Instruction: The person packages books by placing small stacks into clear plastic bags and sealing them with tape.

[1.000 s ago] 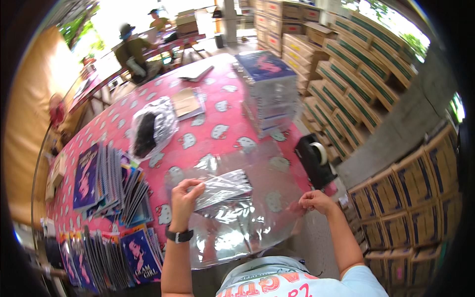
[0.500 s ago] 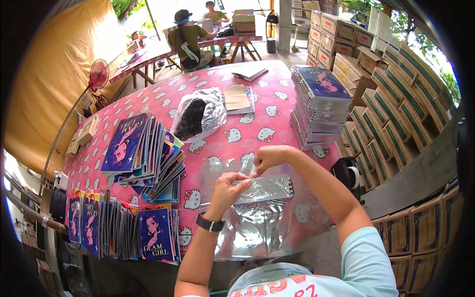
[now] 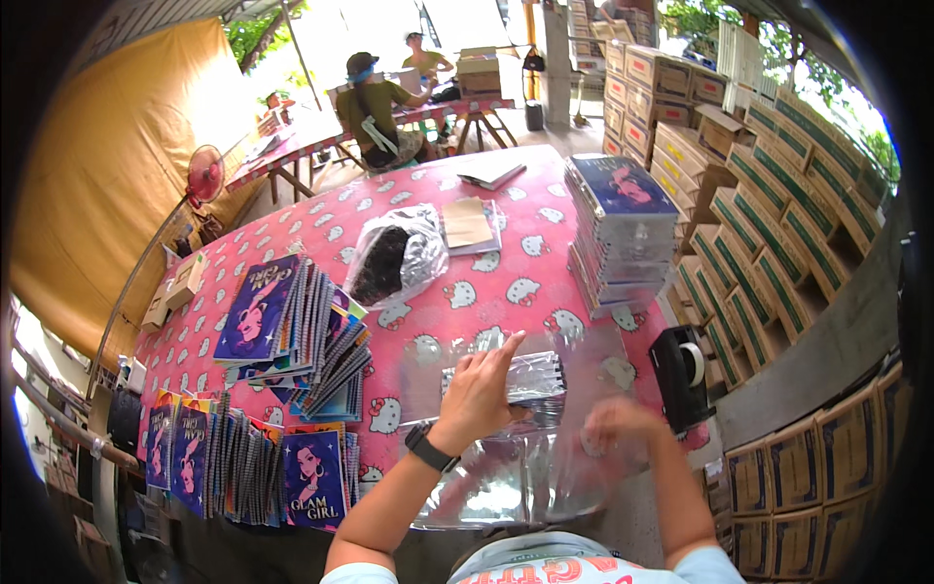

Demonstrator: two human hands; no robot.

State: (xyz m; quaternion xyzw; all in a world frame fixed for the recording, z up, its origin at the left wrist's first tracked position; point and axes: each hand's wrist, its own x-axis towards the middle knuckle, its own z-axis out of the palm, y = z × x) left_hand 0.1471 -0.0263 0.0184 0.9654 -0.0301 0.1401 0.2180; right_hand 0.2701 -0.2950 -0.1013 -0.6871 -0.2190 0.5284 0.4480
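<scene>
A spiral-bound notebook bundle under shiny clear plastic (image 3: 537, 382) lies before me, its dark coils along the right edge. My left hand (image 3: 482, 391), a dark watch on its wrist, rests across the bundle's left part with fingers stretched out and the thumb apart. Loose clear plastic sheets (image 3: 506, 482) spread beneath and in front of it, toward the near table edge. To the right of the bundle, over the plastic, my right hand (image 3: 623, 428) is smeared by motion; its fingers cannot be made out.
Spiral notebooks with purple covers (image 3: 258, 311) pile at left, more standing below (image 3: 311, 472). A wrapped notebook stack (image 3: 623, 243) rises at back right, above a black tape dispenser (image 3: 681, 375). A plastic bag of black pieces (image 3: 394, 253) lies farther back. Cartons (image 3: 769, 263) line the right.
My right hand has left the bundle's far edge and swung down and to the right. My left hand has gone from pinching the plastic to lying over the bundle. The view has tilted slightly.
</scene>
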